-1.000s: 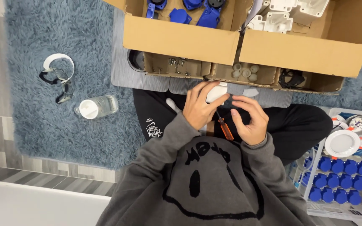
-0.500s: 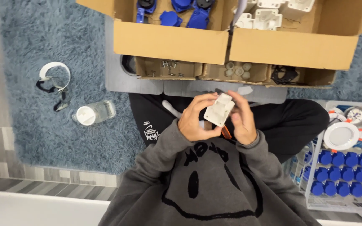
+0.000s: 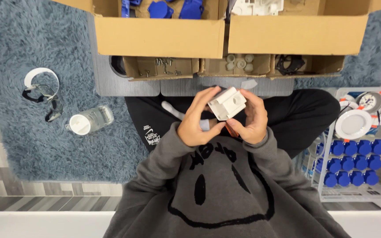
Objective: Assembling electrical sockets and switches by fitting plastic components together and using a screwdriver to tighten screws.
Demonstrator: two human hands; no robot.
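Hands both wrapped around a white plastic box part, held over the lap.

Left hand (image 3: 196, 121) and right hand (image 3: 253, 118) are pinching the white plastic housing (image 3: 226, 103) from either side, fingers curled onto its edges, and it sits tilted between them just above the crossed legs in black pants. Something small and orange (image 3: 231, 130) peeks out under the right hand, can't tell what it is. Far side has big cardboard boxes (image 3: 159, 37) with blue and white parts, plus smaller trays of screws (image 3: 162, 67). On the blue shaggy rug (image 3: 31, 39) to the left lie a clear bottle with a white cap (image 3: 89, 121) and goggles (image 3: 42, 93). To the right, a wire basket (image 3: 358, 194) holds rows of blue sockets (image 3: 353, 163).
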